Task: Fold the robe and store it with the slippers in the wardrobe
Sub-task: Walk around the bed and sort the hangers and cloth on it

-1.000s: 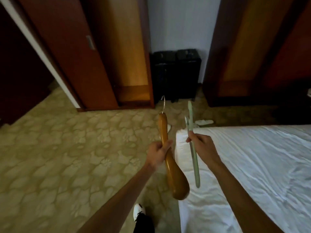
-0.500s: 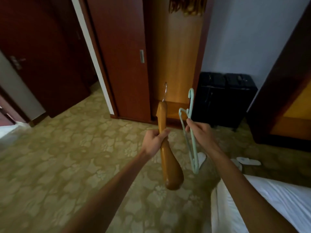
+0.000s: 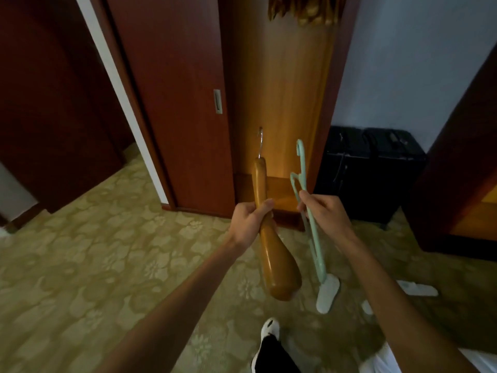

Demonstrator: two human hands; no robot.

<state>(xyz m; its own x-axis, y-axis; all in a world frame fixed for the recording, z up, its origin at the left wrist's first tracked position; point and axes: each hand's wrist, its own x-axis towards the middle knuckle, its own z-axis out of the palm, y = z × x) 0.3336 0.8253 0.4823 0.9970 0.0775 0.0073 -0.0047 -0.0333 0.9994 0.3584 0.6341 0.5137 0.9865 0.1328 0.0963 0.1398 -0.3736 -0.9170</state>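
Left hand [image 3: 248, 222] is gripping a wooden hanger [image 3: 271, 238], right hand [image 3: 326, 215] gripping a green plastic hanger [image 3: 309, 219], facing the open wardrobe [image 3: 279, 103]. Slippers [image 3: 326, 293] are lying on the carpet near its front edge underfoot; tripping risk. Robe not in view.

No readable text, labels, brand names, numbers or signs appear anywhere in this view.
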